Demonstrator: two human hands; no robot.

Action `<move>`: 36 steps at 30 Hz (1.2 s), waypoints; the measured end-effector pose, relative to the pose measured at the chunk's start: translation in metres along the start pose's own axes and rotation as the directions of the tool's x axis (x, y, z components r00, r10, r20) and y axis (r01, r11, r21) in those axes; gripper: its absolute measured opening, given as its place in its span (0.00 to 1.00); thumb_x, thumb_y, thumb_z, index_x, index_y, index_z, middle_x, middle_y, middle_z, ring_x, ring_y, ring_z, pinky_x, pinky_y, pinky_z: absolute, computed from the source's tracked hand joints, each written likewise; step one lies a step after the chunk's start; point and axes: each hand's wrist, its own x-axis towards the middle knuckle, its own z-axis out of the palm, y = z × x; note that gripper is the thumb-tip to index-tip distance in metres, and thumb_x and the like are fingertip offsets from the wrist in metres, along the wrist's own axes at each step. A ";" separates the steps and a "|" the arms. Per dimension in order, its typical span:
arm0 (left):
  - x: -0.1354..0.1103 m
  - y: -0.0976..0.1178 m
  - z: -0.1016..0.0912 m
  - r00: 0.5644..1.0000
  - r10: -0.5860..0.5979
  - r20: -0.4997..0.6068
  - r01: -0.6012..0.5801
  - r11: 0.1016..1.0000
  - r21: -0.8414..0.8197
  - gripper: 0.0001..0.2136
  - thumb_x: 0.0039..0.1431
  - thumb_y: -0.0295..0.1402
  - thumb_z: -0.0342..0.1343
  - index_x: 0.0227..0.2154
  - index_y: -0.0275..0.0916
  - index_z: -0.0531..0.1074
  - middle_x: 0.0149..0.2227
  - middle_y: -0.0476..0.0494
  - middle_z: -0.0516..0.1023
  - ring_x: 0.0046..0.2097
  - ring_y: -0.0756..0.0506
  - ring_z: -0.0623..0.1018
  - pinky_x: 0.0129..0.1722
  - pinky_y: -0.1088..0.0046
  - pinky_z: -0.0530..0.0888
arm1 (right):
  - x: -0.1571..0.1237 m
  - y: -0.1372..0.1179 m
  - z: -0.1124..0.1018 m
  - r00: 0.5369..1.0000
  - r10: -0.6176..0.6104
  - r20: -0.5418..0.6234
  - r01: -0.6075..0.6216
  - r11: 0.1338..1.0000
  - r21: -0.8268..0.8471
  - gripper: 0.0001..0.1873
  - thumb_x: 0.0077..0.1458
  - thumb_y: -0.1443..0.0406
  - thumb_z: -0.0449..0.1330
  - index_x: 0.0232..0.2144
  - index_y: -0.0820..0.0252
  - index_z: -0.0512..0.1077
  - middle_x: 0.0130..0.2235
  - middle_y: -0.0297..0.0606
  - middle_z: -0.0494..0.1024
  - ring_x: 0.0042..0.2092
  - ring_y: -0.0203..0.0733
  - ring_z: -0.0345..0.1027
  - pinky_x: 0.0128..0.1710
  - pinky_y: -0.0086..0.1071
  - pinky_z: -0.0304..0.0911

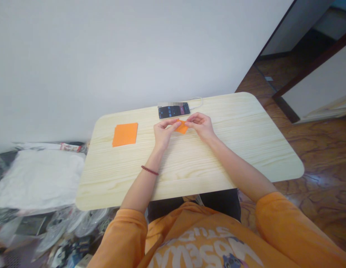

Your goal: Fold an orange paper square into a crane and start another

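Note:
A small folded piece of orange paper [182, 128] is held above the middle of the table, between both hands. My left hand [163, 131] pinches its left side between thumb and fingers. On the opposite side, my right hand [201, 125] grips the upper right part with thumb and fingertips. The fingers partly cover the paper, so its full folded shape is hidden. To the left lies a stack of square orange paper sheets [125, 134], apart from both hands.
A phone [174, 110] showing a timer lies behind my hands, with a white cable [197, 102] at its right end. The pale wooden table [240, 141] stands against a white wall. Bagged items and a white cloth-like bundle [41, 178] are beside it at left.

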 end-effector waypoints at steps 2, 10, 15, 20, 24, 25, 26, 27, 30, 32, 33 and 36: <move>-0.001 0.002 0.000 1.000 0.000 0.005 0.000 1.000 0.000 0.13 0.36 0.36 0.70 0.28 0.38 0.78 0.29 0.45 0.80 0.32 0.49 0.78 0.36 0.72 0.74 | 0.000 0.001 0.000 1.000 0.015 0.002 -0.015 1.000 0.009 0.20 0.26 0.60 0.74 0.22 0.59 0.70 0.27 0.30 0.75 0.30 0.33 0.69 0.35 0.31 0.67; -0.001 0.005 0.000 1.000 0.002 0.013 -0.002 1.000 -0.011 0.16 0.35 0.37 0.70 0.30 0.38 0.76 0.26 0.47 0.79 0.31 0.48 0.79 0.36 0.70 0.75 | 0.000 0.002 0.000 0.998 0.056 0.021 -0.057 0.997 0.044 0.20 0.26 0.60 0.74 0.22 0.58 0.70 0.26 0.29 0.75 0.29 0.33 0.69 0.36 0.31 0.67; -0.001 0.003 -0.001 1.000 -0.010 0.029 0.010 1.000 0.016 0.17 0.37 0.37 0.70 0.34 0.38 0.78 0.28 0.45 0.80 0.33 0.46 0.79 0.38 0.69 0.75 | 0.000 0.001 -0.001 0.999 0.045 0.017 -0.045 0.998 0.036 0.20 0.27 0.60 0.74 0.22 0.58 0.70 0.26 0.29 0.75 0.30 0.33 0.68 0.36 0.31 0.67; -0.001 0.004 0.000 0.992 -0.078 0.097 0.078 0.997 0.008 0.15 0.38 0.39 0.69 0.30 0.37 0.79 0.34 0.41 0.82 0.36 0.46 0.80 0.40 0.68 0.76 | 0.001 0.001 -0.002 1.000 0.003 -0.007 -0.003 1.000 0.020 0.18 0.28 0.62 0.74 0.22 0.59 0.70 0.27 0.29 0.75 0.30 0.33 0.69 0.36 0.30 0.66; 0.000 0.003 0.001 0.990 -0.108 0.093 0.113 0.993 -0.043 0.15 0.36 0.39 0.70 0.29 0.37 0.78 0.33 0.42 0.81 0.35 0.46 0.80 0.40 0.68 0.76 | 0.002 0.002 -0.003 1.000 -0.019 -0.009 0.019 1.000 -0.011 0.19 0.28 0.62 0.74 0.24 0.58 0.71 0.27 0.30 0.75 0.31 0.34 0.70 0.37 0.31 0.66; 0.000 0.002 0.002 0.990 -0.111 0.085 0.116 0.992 -0.052 0.15 0.36 0.39 0.70 0.28 0.37 0.78 0.33 0.43 0.81 0.35 0.47 0.80 0.40 0.68 0.76 | 0.002 0.002 -0.003 1.000 -0.020 -0.005 0.020 1.000 -0.022 0.19 0.28 0.62 0.74 0.26 0.58 0.71 0.27 0.30 0.76 0.31 0.35 0.70 0.38 0.31 0.66; 0.000 0.001 0.002 0.990 -0.113 0.079 0.118 0.991 -0.059 0.15 0.36 0.39 0.70 0.28 0.38 0.78 0.33 0.43 0.81 0.34 0.47 0.79 0.40 0.68 0.76 | 0.002 0.002 -0.003 1.000 -0.022 -0.002 0.021 0.999 -0.032 0.20 0.29 0.61 0.73 0.27 0.57 0.72 0.28 0.30 0.76 0.32 0.35 0.71 0.39 0.32 0.67; 0.000 0.001 0.002 0.990 -0.115 0.075 0.120 0.991 -0.065 0.15 0.36 0.39 0.70 0.28 0.38 0.78 0.32 0.44 0.81 0.34 0.47 0.79 0.40 0.68 0.76 | 0.002 0.002 -0.003 1.000 -0.023 0.001 0.023 0.999 -0.038 0.21 0.29 0.61 0.73 0.28 0.57 0.72 0.28 0.30 0.76 0.32 0.35 0.71 0.39 0.32 0.67; 0.000 -0.001 0.002 0.991 -0.111 0.073 0.116 0.990 -0.082 0.14 0.36 0.39 0.70 0.27 0.38 0.77 0.32 0.44 0.81 0.34 0.47 0.79 0.40 0.68 0.76 | 0.002 0.001 -0.004 1.000 -0.021 0.018 0.022 0.999 -0.033 0.22 0.30 0.60 0.73 0.31 0.56 0.71 0.28 0.30 0.77 0.32 0.35 0.72 0.39 0.31 0.67; 0.000 -0.001 0.002 0.992 -0.101 0.069 0.107 0.990 -0.089 0.14 0.36 0.38 0.70 0.27 0.38 0.77 0.32 0.45 0.81 0.35 0.48 0.79 0.41 0.68 0.75 | 0.002 0.001 -0.004 1.000 -0.012 0.023 0.013 1.000 -0.027 0.23 0.31 0.60 0.73 0.33 0.56 0.71 0.27 0.29 0.77 0.31 0.35 0.72 0.38 0.31 0.67; 0.000 0.000 0.002 0.993 -0.097 0.065 0.103 0.991 -0.088 0.14 0.37 0.38 0.70 0.27 0.38 0.77 0.32 0.45 0.81 0.35 0.47 0.79 0.41 0.68 0.75 | 0.002 0.000 -0.004 1.000 -0.005 0.023 0.005 1.000 -0.026 0.24 0.31 0.60 0.73 0.33 0.56 0.70 0.27 0.29 0.77 0.31 0.35 0.72 0.38 0.31 0.67; 0.000 -0.001 0.002 0.995 -0.088 0.050 0.092 0.993 -0.075 0.14 0.36 0.40 0.70 0.27 0.39 0.77 0.32 0.45 0.81 0.36 0.47 0.79 0.42 0.68 0.75 | 0.002 -0.001 -0.005 1.000 0.014 0.012 -0.014 0.999 -0.029 0.25 0.30 0.59 0.73 0.33 0.55 0.70 0.26 0.28 0.77 0.31 0.36 0.73 0.38 0.32 0.68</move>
